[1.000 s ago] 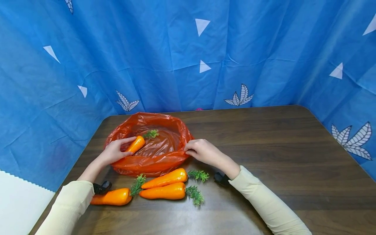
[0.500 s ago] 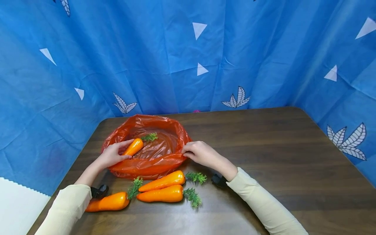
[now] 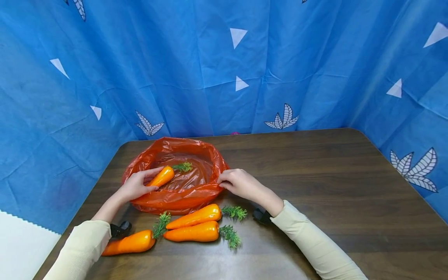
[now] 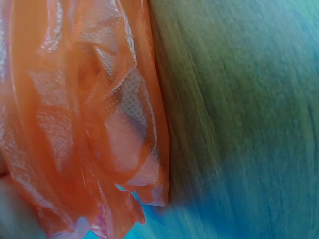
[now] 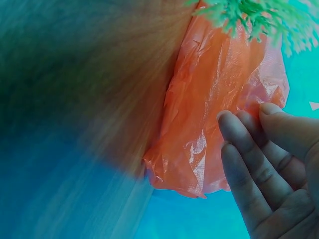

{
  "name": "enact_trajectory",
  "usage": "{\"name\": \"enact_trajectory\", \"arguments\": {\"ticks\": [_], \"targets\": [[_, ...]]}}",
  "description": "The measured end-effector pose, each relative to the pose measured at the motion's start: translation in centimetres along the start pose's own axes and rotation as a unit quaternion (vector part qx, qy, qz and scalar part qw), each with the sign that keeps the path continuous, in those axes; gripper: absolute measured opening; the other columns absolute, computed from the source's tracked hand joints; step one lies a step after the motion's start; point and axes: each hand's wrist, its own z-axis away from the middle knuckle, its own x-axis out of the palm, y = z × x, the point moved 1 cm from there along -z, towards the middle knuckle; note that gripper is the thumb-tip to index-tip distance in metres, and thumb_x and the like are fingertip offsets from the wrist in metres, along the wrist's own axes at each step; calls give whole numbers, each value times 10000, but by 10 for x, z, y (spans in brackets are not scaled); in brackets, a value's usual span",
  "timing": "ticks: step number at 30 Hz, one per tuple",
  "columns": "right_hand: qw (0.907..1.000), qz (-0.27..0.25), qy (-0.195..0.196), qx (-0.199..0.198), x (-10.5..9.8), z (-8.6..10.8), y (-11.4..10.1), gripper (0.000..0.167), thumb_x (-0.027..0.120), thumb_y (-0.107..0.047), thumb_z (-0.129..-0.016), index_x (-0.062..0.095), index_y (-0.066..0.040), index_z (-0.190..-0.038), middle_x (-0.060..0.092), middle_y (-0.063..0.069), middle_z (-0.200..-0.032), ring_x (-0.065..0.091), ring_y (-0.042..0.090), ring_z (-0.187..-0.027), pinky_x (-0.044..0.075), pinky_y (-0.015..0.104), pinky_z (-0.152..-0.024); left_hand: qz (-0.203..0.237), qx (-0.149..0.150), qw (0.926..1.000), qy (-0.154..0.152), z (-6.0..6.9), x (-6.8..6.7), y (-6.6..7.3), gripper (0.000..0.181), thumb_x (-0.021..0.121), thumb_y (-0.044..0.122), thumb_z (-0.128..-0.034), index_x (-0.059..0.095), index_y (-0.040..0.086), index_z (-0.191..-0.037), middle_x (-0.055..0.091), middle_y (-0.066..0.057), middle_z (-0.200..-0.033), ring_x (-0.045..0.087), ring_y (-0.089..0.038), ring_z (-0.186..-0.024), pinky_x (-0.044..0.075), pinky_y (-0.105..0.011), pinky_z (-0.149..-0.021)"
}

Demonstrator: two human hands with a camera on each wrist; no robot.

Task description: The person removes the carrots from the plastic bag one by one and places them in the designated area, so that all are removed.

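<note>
A red plastic bag [image 3: 189, 199] lies with its mouth spread wide at the left of the table. Over its left side, my left hand [image 3: 135, 186] grips an orange carrot [image 3: 164, 176] between thumb and fingers; the green leafy top points right, into the bag's mouth. At the bag's right edge, my right hand [image 3: 239, 182] pinches the rim between thumb and fingertips. In the right wrist view the fingers [image 5: 254, 169] of that hand are bent against the red plastic. The left wrist view mostly shows the bag's side [image 4: 65, 124], with only a bit of hand.
Two carrots [image 3: 196, 231] lie side by side in front of the bag, leafy tops to the right. Another carrot [image 3: 134, 242] lies by the left forearm, partly hidden under the sleeve. A blue curtain [image 3: 217, 66] hangs behind the brown wooden table [image 3: 315, 167].
The view has shifted slightly. Over the last half second, the left hand has moved the carrot a little to the right over the bag. The right hand keeps its hold on the rim.
</note>
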Motion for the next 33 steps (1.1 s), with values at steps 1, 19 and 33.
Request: {"name": "enact_trajectory", "arguments": {"ticks": [1,19,33], "targets": [[10000,-5,7,-4,-1,0,0,72,687,-91,-857,710,-113,-922,659,-12,-909,592,106,-798,492,202,-770,29,5,10000,9,0,0,0,632,729,-6,-787,453,-37,-1354,561,-236,-1212,568,-379,-1052,457,-483,-866],[10000,-42,1,21,-1,0,-1,69,689,-94,-856,709,-119,-918,661,-16,-915,588,101,-795,490,194,-775,1386,85,9892,478,-4,-10,21,664,709,30,-821,409,49,-1413,478,-199,-1335,523,-358,-1133,455,-271,-861],[10000,9,48,-24,-2,0,-1,62,685,-91,-859,707,-118,-910,658,-14,-911,588,103,-795,492,197,-768,1929,285,9804,277,-2,-10,43,632,705,95,-839,430,74,-1407,507,-161,-1315,537,-282,-1131,467,-248,-854]]}}
